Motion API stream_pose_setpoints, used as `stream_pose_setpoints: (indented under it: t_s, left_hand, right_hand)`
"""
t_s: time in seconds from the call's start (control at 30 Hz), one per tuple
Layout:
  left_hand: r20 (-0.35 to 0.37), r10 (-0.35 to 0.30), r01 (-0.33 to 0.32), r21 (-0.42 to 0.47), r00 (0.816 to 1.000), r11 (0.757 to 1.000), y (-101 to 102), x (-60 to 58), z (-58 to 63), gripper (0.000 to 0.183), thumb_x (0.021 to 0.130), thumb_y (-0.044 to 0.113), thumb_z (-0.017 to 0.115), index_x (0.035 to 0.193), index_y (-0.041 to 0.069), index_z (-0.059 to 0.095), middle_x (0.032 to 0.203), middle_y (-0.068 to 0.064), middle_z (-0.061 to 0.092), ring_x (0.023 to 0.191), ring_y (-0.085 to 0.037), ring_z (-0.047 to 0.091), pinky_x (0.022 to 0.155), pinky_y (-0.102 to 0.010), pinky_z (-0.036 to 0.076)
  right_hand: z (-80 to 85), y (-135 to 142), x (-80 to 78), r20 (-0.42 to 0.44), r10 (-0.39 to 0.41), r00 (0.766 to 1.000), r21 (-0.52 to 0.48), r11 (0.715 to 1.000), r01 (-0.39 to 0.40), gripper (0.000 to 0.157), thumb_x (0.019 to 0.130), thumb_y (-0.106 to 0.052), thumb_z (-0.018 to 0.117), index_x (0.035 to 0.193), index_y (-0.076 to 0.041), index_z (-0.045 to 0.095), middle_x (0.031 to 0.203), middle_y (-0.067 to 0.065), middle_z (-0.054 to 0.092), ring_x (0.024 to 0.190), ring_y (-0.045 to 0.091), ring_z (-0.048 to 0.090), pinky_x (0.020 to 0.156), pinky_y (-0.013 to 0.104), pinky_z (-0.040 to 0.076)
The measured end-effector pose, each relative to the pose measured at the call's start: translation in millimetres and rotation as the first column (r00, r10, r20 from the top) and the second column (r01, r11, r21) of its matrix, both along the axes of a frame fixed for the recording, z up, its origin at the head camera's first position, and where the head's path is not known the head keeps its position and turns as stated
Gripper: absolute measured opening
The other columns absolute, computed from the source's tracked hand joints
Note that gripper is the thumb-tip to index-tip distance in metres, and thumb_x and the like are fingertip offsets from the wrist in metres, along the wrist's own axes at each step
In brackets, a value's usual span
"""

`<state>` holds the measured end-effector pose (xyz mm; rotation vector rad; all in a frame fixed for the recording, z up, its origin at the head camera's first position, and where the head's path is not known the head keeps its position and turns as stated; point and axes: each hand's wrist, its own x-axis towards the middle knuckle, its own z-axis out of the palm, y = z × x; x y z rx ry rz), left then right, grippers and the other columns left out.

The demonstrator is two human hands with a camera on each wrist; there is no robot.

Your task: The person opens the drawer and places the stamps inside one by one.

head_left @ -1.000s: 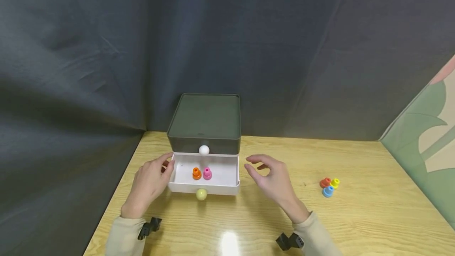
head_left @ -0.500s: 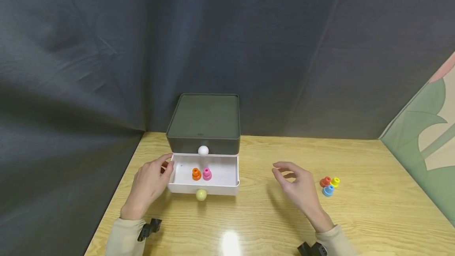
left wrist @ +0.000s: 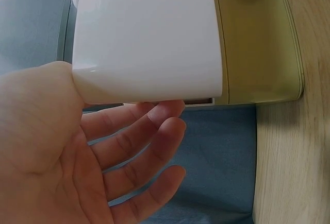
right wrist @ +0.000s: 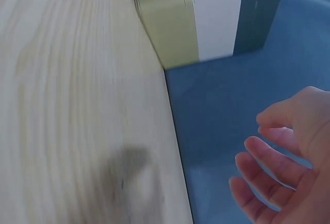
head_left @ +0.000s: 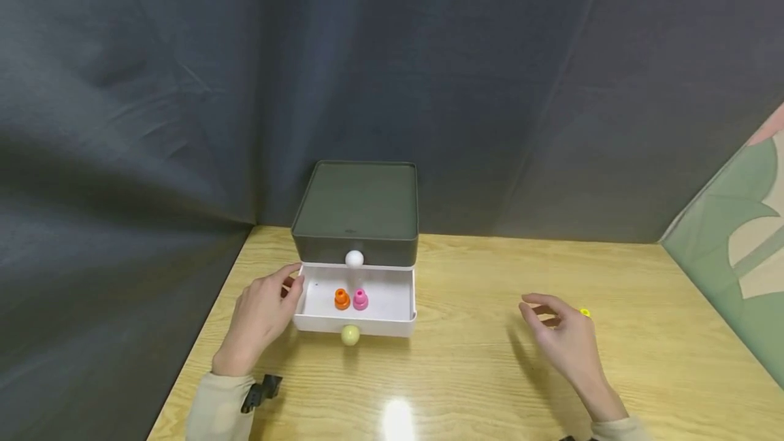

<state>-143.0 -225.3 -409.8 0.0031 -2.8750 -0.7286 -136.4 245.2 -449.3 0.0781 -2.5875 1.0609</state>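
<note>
One white drawer [head_left: 375, 327] juts from one dark cabinet [head_left: 358, 199] on the counter [head_left: 465, 373]. Inside it stand two pieces, an orange peg [head_left: 341, 300] and a pink peg [head_left: 360, 301]. One yellow peg [head_left: 584, 312], partly hidden, sits well right of the drawer. Of two hands, the left hand [head_left: 258, 315] has a narrow grip on the drawer's left wall; the right hand [head_left: 566, 342], well right of the drawer, curves loosely, its grip slightly parted.

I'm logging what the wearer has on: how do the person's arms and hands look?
The left hand and right hand are bare, no gloves or rings showing. Plain beige sleeves reach the wrists. A blocky black device sits at the left wrist; only a dark sliver shows near the right.
</note>
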Motion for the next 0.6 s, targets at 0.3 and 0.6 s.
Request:
stream_pose_setpoints:
  t_s: [0.3, 0.6]
  left_hand:
    - [-0.002, -0.005, 0.005, 0.0, 1.0, 1.0, 0.1, -0.1, 2.2, 0.042, 0.109, 0.027, 0.056, 0.143, 0.004, 0.066, 0.114, -0.017, 0.079, 0.096, -0.036, 0.074, 0.08, -0.051, 0.055]
    - [0.008, 0.002, -0.002, 0.007, 1.0, 1.0, 0.2, 0.5, 1.6, 0.042, 0.109, 0.027, 0.056, 0.143, 0.004, 0.066, 0.114, -0.017, 0.079, 0.096, -0.035, 0.073, 0.08, -0.051, 0.054]
  right_hand:
    - [-9.5, 45.1, 6.2, 0.098, -0.092, 0.991, 0.066, 0.994, 0.086, 0.03, 0.101, -0.025, 0.073, 0.121, -0.003, 0.077, 0.11, 0.024, 0.078, 0.08, 0.014, 0.075, 0.062, 0.017, 0.053]
    - [-19.8, 75.2, 10.1, 0.193, -0.167, 0.967, 0.102, 0.983, 0.15, 0.043, 0.103, -0.034, 0.068, 0.128, 0.002, 0.071, 0.104, 0.035, 0.076, 0.076, 0.038, 0.078, 0.047, 0.028, 0.049]
